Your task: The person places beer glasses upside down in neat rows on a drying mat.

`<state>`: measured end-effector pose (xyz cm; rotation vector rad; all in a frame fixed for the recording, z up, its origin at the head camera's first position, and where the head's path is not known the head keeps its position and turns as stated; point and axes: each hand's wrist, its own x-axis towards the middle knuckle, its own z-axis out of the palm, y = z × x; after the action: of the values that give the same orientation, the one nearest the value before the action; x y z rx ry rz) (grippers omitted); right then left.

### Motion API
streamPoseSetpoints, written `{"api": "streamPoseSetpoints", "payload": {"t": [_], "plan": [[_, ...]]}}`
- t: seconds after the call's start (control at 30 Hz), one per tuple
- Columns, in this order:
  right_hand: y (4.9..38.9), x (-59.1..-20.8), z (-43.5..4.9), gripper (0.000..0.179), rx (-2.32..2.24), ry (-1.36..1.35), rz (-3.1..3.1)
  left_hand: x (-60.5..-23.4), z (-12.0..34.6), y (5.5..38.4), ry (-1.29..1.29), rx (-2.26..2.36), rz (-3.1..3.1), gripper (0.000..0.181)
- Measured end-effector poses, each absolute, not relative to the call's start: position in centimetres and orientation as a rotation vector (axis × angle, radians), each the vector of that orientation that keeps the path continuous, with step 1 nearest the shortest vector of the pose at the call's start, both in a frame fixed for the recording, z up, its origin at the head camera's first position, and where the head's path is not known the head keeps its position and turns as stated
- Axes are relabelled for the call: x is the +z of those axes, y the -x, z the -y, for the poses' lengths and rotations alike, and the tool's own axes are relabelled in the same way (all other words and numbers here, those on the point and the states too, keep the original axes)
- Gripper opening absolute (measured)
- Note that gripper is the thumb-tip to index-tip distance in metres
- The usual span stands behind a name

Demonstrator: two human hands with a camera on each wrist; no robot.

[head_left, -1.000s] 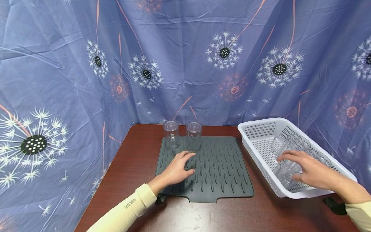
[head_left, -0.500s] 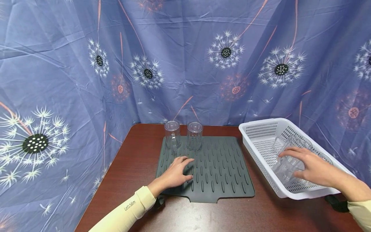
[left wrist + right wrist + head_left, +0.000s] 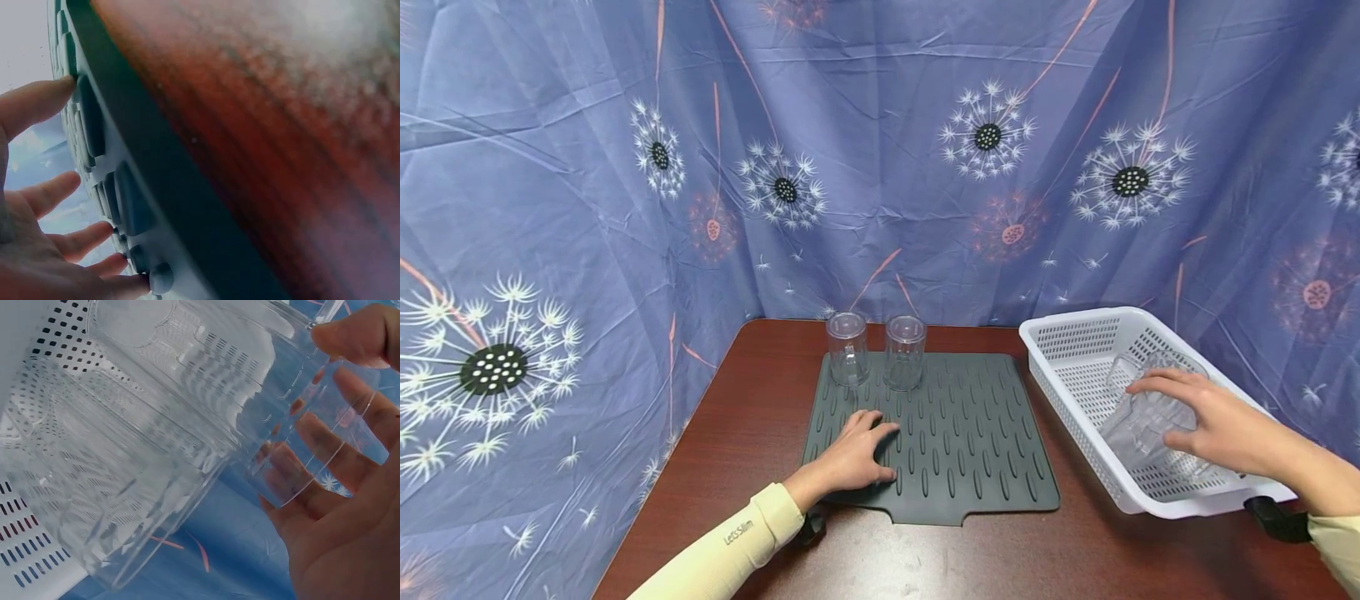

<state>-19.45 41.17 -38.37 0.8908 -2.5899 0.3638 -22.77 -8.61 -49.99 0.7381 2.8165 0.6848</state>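
In the head view two clear glass mugs, one on the left (image 3: 848,350) and one beside it (image 3: 905,353), stand bottom up at the back left of a dark grey ridged drying mat (image 3: 970,433). My left hand (image 3: 853,454) rests fingertips on the mat in front of them, fingers spread and holding nothing. On the right, a white perforated basket (image 3: 1071,433) holds several clear glass mugs lying on their sides. Inside it, my right hand (image 3: 1221,425) has its thumb and fingers around the end of a glass mug (image 3: 250,381); the fingers show through the glass in the right wrist view.
The brown wooden table (image 3: 760,392) lies under the mat and basket. A blue curtain (image 3: 865,167) with dandelion prints hangs close behind the table and along both sides. Another glass mug (image 3: 125,494) lies against the gripped one in the basket.
My left hand has lowered slightly towards me until its fingertips meet the mat. The right hand has shifted slightly to the right and up over the mugs; the mug under it has shifted a little.
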Motion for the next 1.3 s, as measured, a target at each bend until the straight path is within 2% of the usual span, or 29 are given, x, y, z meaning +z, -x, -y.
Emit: {"api": "streamPoseSetpoints", "payload": {"t": [0.23, 0.8, 1.3], "plan": [[19.5, -37.5, -40.9, 0.079, 0.397, -0.899, 2.559, -50.1, 8.5, 22.6, -0.724, 0.667, -2.809, 0.075], [19.3, -35.2, -40.5, 0.079, 0.331, -0.716, 2.646, -50.1, 8.4, 22.6, -0.73, 0.598, -2.814, 0.074], [19.4, -34.4, -39.9, 0.076, 0.533, -0.702, 2.584, -49.7, 8.5, 22.5, -0.758, 0.584, -2.794, 0.074]]}}
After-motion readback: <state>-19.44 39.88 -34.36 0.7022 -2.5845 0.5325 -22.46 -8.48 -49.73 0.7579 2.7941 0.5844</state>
